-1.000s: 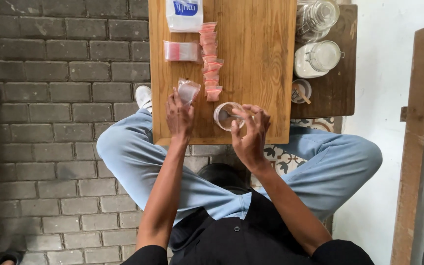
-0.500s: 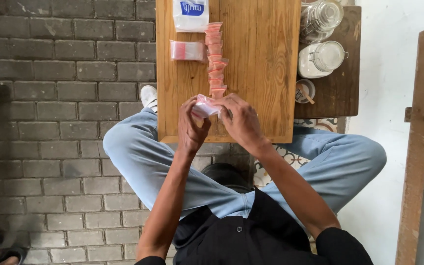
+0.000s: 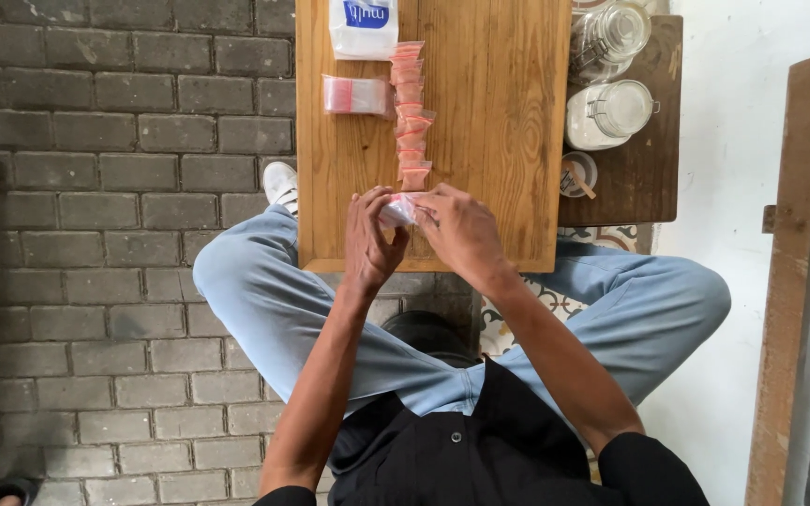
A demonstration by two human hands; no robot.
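Both hands: left hand (image 3: 370, 236) and right hand (image 3: 462, 228) pinch one small packet (image 3: 397, 208)
Look: clear plastic, reddish trim
Axis: 9-to-3 o'clock
Place: wooden board (image 3: 499, 141), 6 o'clock of packet row (image 3: 411, 112)

Head camera looks straight down, fairly close, over the wooden table (image 3: 480, 141).

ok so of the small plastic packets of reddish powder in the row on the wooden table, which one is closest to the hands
The bottom packet of reddish powder in the row, just above the small plastic packet pinched between the left hand and right hand; the others lie farther up the wooden table.
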